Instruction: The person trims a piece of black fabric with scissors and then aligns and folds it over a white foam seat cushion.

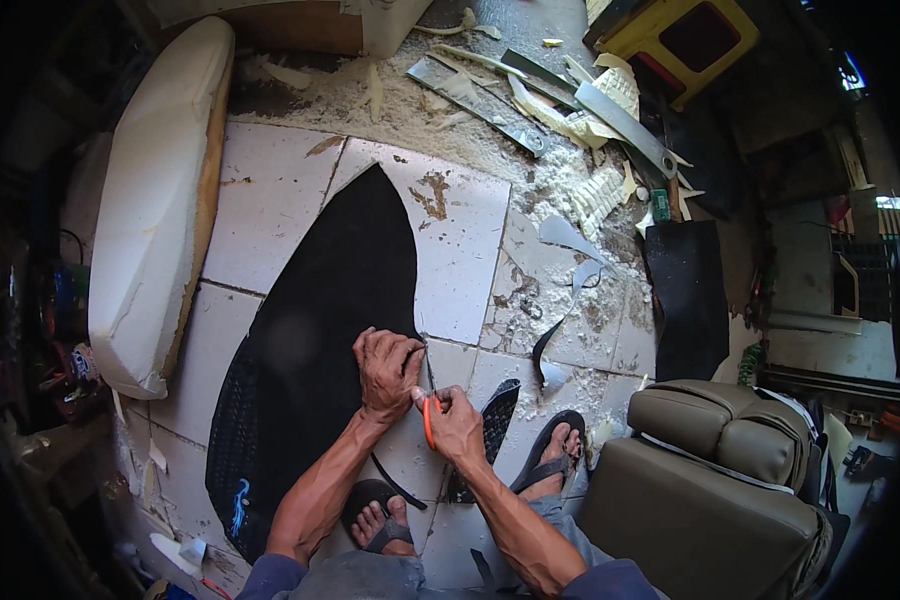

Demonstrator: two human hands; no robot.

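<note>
A long, pointed piece of black sheet material (320, 290) lies on the tiles in front of me, with a textured part and a small blue mark near its lower left. My left hand (386, 368) grips its right edge, fingers bent over the material. Just to the right, my right hand (454, 428) is closed round the orange handles of scissors (430, 425). Their narrow blades point away from me, along the sheet's edge beside my left fingers. A thin black strip (398, 484) hangs or lies below my hands, near my left foot.
At left stands a long white foam seat pad (160, 200). Foam scraps and metal blades (625, 128) litter the far right floor. A black offcut (500, 420) lies by my right foot, another black piece (686, 300) farther right. Brown padded seats (705, 490) stand close at right.
</note>
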